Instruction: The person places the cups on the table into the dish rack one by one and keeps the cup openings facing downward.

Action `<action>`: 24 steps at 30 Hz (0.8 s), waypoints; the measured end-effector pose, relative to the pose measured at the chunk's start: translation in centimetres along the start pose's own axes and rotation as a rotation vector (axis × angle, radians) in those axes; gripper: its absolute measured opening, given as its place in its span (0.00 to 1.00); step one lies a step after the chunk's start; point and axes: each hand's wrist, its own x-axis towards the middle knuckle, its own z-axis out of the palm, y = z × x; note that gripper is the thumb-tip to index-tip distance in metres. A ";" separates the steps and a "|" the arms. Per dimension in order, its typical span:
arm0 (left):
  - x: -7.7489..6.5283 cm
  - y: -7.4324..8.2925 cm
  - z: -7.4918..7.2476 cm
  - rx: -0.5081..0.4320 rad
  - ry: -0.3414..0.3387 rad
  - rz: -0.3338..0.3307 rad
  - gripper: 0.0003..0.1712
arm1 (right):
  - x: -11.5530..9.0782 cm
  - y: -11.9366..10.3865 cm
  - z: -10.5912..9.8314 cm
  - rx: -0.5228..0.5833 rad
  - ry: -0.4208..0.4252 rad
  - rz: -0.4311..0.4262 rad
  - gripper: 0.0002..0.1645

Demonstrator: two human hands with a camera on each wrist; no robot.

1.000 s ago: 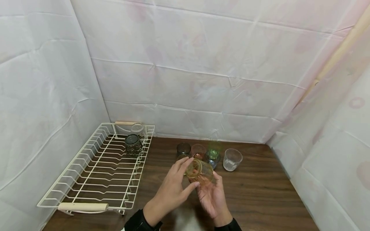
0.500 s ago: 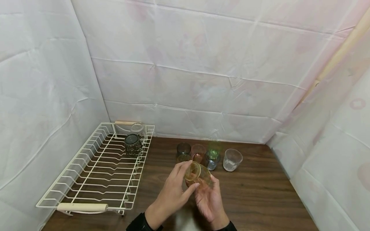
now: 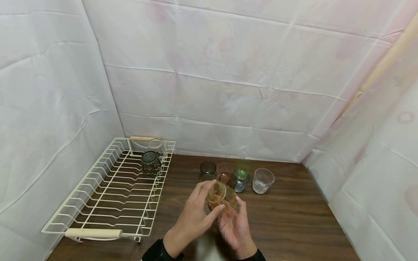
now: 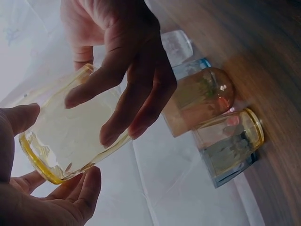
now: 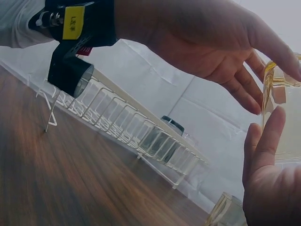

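Observation:
A transparent yellow drinking glass (image 3: 226, 195), tipped over with its mouth toward the left, is held between both hands above the table. My left hand (image 3: 191, 214) grips it around the rim end, thumb on the near side and fingers over the far side. My right hand (image 3: 234, 229) cups it from below at the base end. In the left wrist view, the right hand's fingers (image 4: 117, 108) lie along the glass wall. Just beyond the hands stand a dark glass (image 3: 208, 167), a pink glass (image 3: 224, 168), a blue glass (image 3: 240, 185) and a second yellow glass (image 4: 256, 127).
A white wire dish rack (image 3: 112, 181) stands on the left, with an inverted dark glass mug (image 3: 150, 167) and a clear glass (image 3: 156, 145) at its back. A green glass (image 3: 242, 166) and a clear tumbler (image 3: 262, 180) stand farther right. White sheeting (image 3: 215, 79) encloses the wooden table (image 3: 294, 221).
Both hands have shifted slightly left with the yellow glass, and it has turned a little in their grasp. The rack and the standing glasses have not moved.

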 end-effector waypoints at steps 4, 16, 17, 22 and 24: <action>0.1 0.0 -0.4 -0.011 0.011 -0.002 0.44 | 0.1 0.2 0.0 -0.023 -0.004 0.000 0.35; 0.2 0.2 -2.4 0.014 0.048 -0.009 0.48 | 0.4 0.5 0.0 -0.166 -0.123 0.065 0.41; 0.2 0.2 -2.6 0.026 0.057 -0.003 0.48 | 0.4 0.5 0.0 -0.191 -0.114 0.062 0.40; 0.3 0.2 -3.8 0.106 0.083 0.014 0.52 | 0.6 -0.2 0.0 -0.351 -0.050 0.027 0.39; 0.2 0.2 -4.4 0.145 0.090 0.022 0.53 | 0.7 -0.6 -0.1 -0.410 -0.021 0.010 0.38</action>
